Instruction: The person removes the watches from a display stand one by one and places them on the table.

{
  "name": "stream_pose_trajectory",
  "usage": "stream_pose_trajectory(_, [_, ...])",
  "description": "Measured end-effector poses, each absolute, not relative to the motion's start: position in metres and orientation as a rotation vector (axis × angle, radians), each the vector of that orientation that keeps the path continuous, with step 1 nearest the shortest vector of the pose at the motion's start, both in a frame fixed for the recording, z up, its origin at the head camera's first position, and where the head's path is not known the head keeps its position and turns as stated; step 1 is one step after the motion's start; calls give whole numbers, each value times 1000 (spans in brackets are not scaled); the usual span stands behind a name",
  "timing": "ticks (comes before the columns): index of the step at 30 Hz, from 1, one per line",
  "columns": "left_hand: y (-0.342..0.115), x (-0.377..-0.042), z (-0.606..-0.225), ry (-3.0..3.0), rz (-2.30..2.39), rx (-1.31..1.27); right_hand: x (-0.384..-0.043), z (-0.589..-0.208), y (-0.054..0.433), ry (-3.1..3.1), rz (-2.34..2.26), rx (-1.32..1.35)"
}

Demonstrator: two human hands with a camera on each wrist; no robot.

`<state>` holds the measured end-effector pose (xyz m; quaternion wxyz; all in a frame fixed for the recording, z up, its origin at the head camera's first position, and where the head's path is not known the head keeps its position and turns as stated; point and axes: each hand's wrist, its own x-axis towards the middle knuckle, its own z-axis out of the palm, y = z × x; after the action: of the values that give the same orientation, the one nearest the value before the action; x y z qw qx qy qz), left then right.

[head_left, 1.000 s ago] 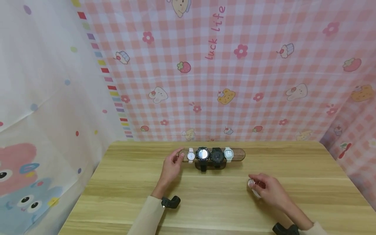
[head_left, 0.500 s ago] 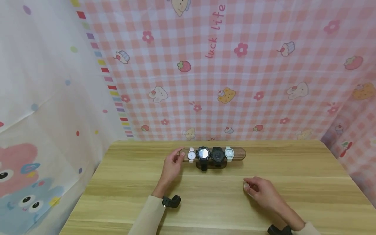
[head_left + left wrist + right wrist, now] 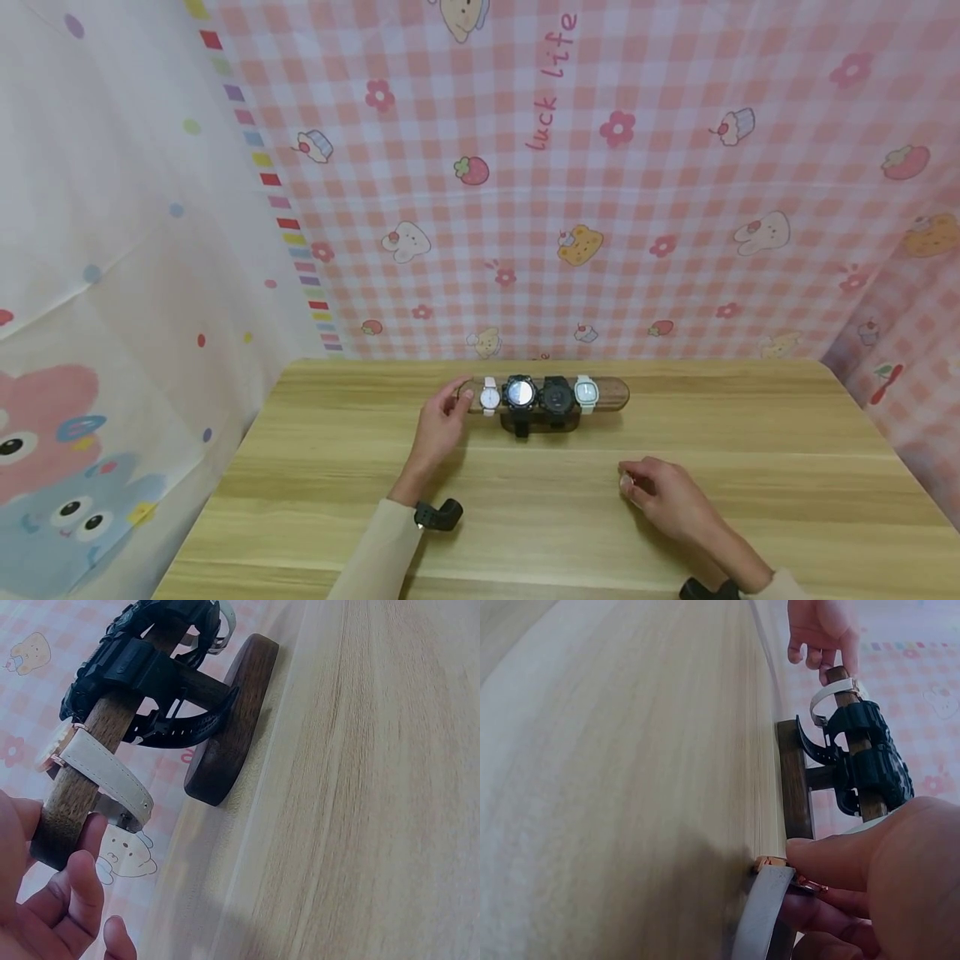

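Observation:
A dark wooden watch stand (image 3: 617, 394) is at the back of the table. My left hand (image 3: 438, 429) pinches the left end of its bar (image 3: 64, 817) between thumb and fingers. Along the bar, from the left, sit a white-strapped round watch (image 3: 490, 398), a black watch with a bright face (image 3: 520, 392), a black watch with a dark face (image 3: 557, 397) and a pale square watch (image 3: 587, 392). In front and to the right of the stand, my right hand (image 3: 675, 497) pinches a wristwatch with a white strap (image 3: 763, 911) and rose-gold case, partly hidden by the fingers.
The light wooden table (image 3: 525, 517) runs back to a pink checked cloth (image 3: 517, 208). A white patterned cloth (image 3: 187, 275) hangs on the left. The stand's base (image 3: 232, 727) rests near the table's back edge. Black wrist cameras (image 3: 441, 515) are strapped to both wrists.
My right hand has moved left and slightly toward me, carrying the wristwatch, and its face has turned from view. My left hand stays on the stand's end.

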<state>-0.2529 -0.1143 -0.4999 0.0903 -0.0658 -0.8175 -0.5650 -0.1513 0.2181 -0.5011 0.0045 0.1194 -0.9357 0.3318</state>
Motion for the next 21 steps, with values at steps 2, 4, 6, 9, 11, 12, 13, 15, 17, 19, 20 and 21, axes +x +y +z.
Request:
stream_pose_trajectory(2, [-115,-253,-499,-2444,-1688,-183,-151,-501,218,-2948,1040,356])
stream_pose_trajectory(4, [-115,-253,-499,-2457,-1688,-177,-151,-500,218,-2958,1040,354])
stream_pose_trajectory(6, [-115,-253,-500,-2465,-1686,-173,-151,-500,217,-2962,1044,349])
stream_pose_trajectory(9, [-115,-253,-500,-2470,-1680,-166,-151,-500,218,-2966,1055,356])
stream_pose_trajectory(11, [-115,-253,-500,-2469,-1684,-165,-151,-501,218,-2968,1070,353])
stream_pose_trajectory(12, [-115,-253,-500,-2468,-1685,-164,-151,-501,218,-2966,1075,356])
stream_pose_trajectory(13, [-115,-252,-500,-2467,-1687,-161,-151,-501,218,-2964,1074,362])
stream_pose_trajectory(15, [-115,-253,-500,-2466,-1690,-161,-151,-501,219,-2953,1070,371])
stream_pose_trajectory(17, [-114,-253,-501,-2463,-1688,-163,-151,-500,219,-2933,1069,387])
stream_pose_trajectory(19, [-114,-253,-501,-2460,-1682,-165,-152,-498,220,-2908,1072,402])
stream_pose_trajectory(20, [-114,-253,-501,-2458,-1680,-167,-152,-497,221,-2894,1089,407])
stream_pose_trajectory(21, [-114,-253,-501,-2457,-1679,-169,-152,-496,222,-2878,1106,419])
